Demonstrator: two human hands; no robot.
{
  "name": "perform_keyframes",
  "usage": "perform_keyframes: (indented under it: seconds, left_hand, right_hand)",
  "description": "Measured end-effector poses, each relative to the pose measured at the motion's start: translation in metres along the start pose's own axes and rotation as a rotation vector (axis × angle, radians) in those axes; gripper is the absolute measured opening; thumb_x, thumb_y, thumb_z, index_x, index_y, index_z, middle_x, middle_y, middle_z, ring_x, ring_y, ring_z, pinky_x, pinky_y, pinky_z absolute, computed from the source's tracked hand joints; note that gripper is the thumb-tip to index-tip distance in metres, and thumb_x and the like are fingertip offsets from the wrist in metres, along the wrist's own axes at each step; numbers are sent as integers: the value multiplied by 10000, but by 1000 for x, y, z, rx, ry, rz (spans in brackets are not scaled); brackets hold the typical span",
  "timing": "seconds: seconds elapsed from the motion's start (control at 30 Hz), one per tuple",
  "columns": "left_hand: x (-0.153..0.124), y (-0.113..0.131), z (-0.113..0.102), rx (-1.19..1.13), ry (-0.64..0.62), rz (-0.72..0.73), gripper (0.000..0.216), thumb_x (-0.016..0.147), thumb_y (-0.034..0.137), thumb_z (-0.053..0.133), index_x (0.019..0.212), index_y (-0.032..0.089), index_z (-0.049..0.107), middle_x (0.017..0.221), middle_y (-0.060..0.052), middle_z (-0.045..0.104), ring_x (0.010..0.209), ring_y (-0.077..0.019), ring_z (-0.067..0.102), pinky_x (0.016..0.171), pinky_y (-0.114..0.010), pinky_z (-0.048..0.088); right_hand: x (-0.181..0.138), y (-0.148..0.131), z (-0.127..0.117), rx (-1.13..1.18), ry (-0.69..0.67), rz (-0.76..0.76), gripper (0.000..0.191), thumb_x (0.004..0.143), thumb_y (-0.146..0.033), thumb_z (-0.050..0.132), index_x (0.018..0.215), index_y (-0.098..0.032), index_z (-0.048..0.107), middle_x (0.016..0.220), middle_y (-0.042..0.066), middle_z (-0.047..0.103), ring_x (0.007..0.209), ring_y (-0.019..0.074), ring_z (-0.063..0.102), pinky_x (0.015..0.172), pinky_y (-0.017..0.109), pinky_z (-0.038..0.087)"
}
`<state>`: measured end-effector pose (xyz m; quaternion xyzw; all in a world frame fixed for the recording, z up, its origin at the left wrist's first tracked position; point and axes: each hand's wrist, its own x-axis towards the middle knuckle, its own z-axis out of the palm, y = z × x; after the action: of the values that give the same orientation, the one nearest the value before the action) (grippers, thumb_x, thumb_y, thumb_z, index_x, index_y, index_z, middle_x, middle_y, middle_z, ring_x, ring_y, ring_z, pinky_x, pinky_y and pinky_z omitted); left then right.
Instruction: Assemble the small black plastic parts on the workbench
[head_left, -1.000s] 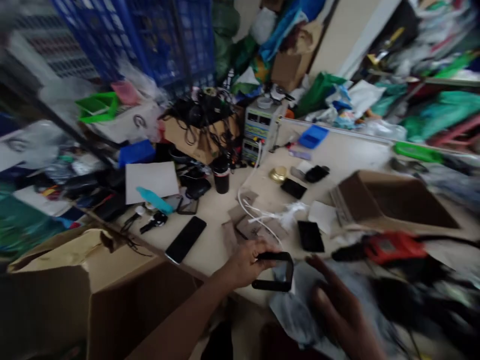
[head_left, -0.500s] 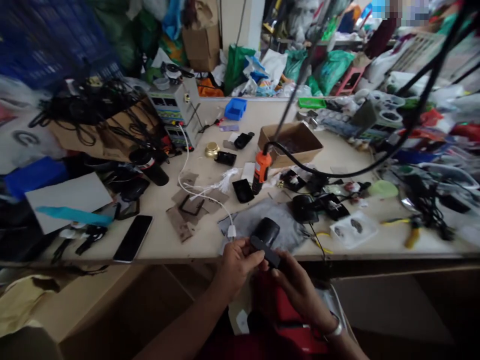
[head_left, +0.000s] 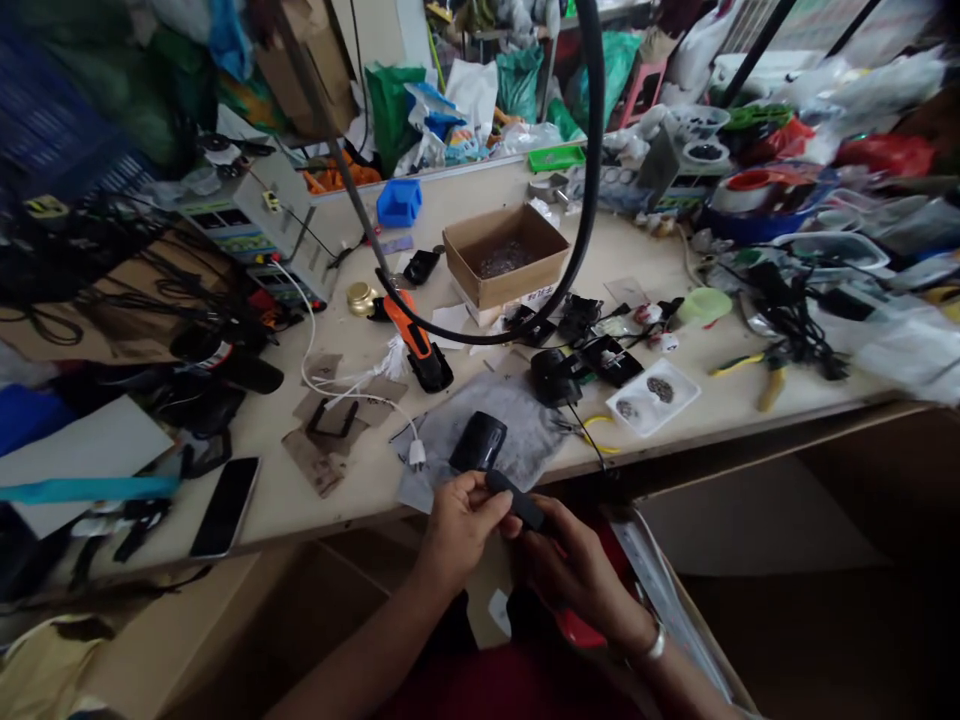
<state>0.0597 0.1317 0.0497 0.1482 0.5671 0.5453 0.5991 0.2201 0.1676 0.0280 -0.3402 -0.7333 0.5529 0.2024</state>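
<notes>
Head view: left hand (head_left: 459,522) and right hand (head_left: 571,567) fingers clamped on slim matte-black bar (head_left: 516,499), above crinkled grey bag (head_left: 517,432).

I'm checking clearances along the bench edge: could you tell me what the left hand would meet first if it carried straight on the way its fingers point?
Probably the right hand: the left hand points across at it, both holding one small black part.

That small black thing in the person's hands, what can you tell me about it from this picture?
The small black device is dark and matt, apparently plastic. A rounded, drum-like end points up and away, and a flat bar-shaped part runs toward the right. It is held just off the near edge of the workbench, above a grey cloth. The left hand pinches it from the left; the right hand grips the bar end. Finer details are too small to tell.
</notes>
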Motion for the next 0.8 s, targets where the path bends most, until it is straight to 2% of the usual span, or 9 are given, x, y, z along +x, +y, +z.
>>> perform_keyframes:
  seconds: [0.37, 0.53, 0.63, 0.8]
  left_hand:
    - [8, -6, 10, 65, 3, -33, 259, 662, 267, 687, 788, 78, 563, 669, -56, 654, 535, -114, 607, 565, -212, 517]
    - [13, -8, 14, 70, 4, -42, 252, 649, 286, 697, 733, 80, 579, 619, -50, 646, 520, -123, 609, 539, -203, 505]
    - [16, -8, 18, 74, 14, -47, 259, 639, 296, 705, 718, 85, 577, 601, -43, 639, 514, -127, 609, 527, -201, 500]
    - [18, -6, 23, 92, 24, -63, 253, 635, 295, 705, 704, 89, 575, 579, -30, 627, 497, -123, 602, 523, -201, 495]
  right_hand:
    - [-3, 19, -5, 29, 28, 25, 329, 908, -263, 408, 1229, -191, 402, 1168, 99, 537, 1020, 175, 545, 907, 291, 446]
    - [-3, 26, -2, -49, 99, -42, 262, 892, -229, 444, 1153, -215, 459, 1238, 88, 487, 1111, 175, 496, 933, 282, 422]
    - [-4, 30, -1, -78, 135, -49, 221, 887, -238, 453, 1101, -195, 484, 1229, 107, 493, 1098, 188, 510, 921, 293, 436]
    - [-4, 29, -3, -41, 128, -11, 268, 889, -250, 447, 1146, -179, 465, 1192, 117, 521, 1056, 189, 531, 902, 301, 450]
